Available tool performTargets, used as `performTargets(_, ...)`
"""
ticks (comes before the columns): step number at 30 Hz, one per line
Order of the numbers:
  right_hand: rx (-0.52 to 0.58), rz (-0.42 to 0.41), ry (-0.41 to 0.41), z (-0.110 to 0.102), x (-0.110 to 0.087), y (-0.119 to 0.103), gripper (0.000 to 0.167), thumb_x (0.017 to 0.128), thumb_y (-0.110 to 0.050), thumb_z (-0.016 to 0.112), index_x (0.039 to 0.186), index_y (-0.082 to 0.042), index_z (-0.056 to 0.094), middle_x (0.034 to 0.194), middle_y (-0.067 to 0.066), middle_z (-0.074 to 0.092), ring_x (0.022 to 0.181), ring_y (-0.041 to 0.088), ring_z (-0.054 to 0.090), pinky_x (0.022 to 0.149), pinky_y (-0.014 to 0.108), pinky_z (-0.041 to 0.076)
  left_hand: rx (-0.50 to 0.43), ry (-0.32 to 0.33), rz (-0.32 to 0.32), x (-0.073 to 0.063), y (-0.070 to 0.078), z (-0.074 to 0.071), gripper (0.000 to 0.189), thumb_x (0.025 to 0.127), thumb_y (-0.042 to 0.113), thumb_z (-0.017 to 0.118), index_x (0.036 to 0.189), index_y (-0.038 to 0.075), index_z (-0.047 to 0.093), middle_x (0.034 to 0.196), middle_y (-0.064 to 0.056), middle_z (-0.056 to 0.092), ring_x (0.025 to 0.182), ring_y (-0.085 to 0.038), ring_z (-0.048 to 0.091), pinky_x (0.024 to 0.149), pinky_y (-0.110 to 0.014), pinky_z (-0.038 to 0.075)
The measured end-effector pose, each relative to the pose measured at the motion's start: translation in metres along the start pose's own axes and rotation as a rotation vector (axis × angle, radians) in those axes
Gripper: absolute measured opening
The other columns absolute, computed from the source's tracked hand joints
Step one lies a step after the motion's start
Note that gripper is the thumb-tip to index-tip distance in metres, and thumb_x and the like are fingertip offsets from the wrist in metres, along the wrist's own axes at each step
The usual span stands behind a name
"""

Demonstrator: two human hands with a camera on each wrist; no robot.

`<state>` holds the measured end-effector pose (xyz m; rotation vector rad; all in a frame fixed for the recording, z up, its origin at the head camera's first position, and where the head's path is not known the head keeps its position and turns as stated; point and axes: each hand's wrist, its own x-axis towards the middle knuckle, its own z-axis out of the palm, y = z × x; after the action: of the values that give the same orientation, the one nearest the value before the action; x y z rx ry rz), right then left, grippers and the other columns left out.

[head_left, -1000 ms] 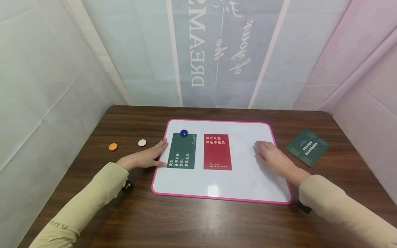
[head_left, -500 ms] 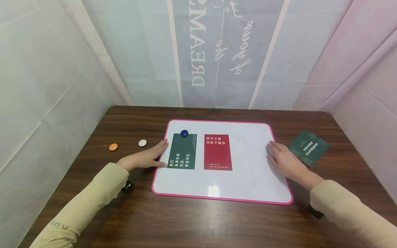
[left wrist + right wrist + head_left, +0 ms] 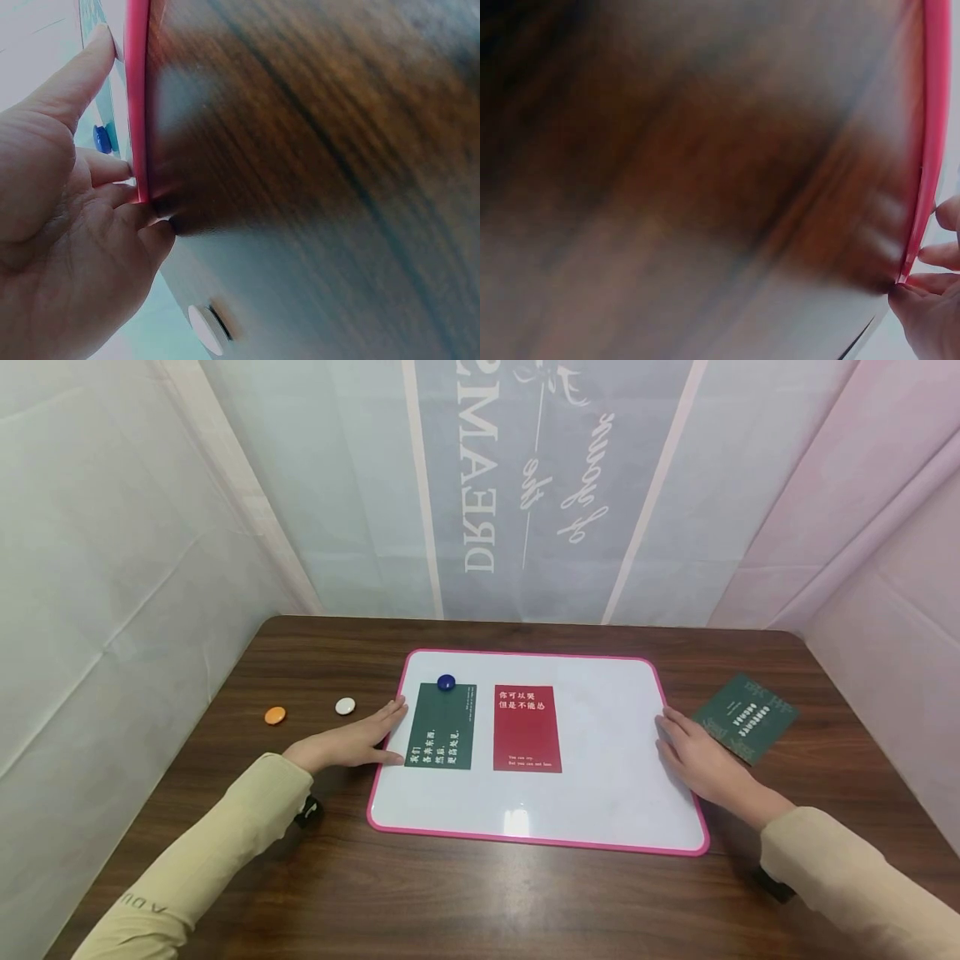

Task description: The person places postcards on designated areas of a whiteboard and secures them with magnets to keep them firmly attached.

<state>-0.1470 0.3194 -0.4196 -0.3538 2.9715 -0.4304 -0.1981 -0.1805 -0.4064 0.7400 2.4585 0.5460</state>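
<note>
A whiteboard with a pink rim lies flat on the table. My left hand rests at its left edge, thumb on the board and fingertips along the rim; the left wrist view shows the fingers touching the pink edge. My right hand lies over the right edge, and in the right wrist view its fingertips touch the rim. A green card sits on the board under a dark blue round magnet. Beside it is a red card, with nothing on top.
On the wooden table, an orange round magnet and a white one lie left of the board. Another green card lies to the right, close to my right hand. Fabric curtains enclose the back and sides.
My right hand has slid right, from over the board's surface to its right edge. The left hand, cards and magnets stay where they were.
</note>
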Motion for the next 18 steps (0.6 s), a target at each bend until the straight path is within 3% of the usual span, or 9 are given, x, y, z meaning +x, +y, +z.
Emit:
performTargets(10, 0.013, 0.023, -0.080, -0.003, -0.001, -0.002, 0.060, 0.095, -0.027, 0.045, 0.139, 0.009, 0.025, 0.144, 0.031, 0.017, 0.128, 0.048, 0.023, 0.099, 0.059, 0.023, 0.006, -0.002, -0.018, 0.001, -0.001, -0.006, 0.090, 0.085, 0.040, 0.061, 0.146, 0.004, 0.007, 0.152, -0.014, -0.002, 0.139, -0.028, 0.002, 0.109, -0.047, 0.015)
performTargets(18, 0.017, 0.013, -0.094, -0.006, 0.000, -0.004, 0.062, 0.095, -0.029, 0.045, 0.139, 0.009, 0.024, 0.143, 0.032, 0.016, 0.127, 0.049, 0.023, 0.098, 0.059, 0.025, 0.080, 0.068, -0.025, 0.001, 0.001, -0.018, 0.070, 0.087, 0.036, 0.060, 0.140, 0.001, 0.031, 0.148, -0.017, 0.023, 0.134, -0.032, 0.024, 0.106, -0.048, 0.025)
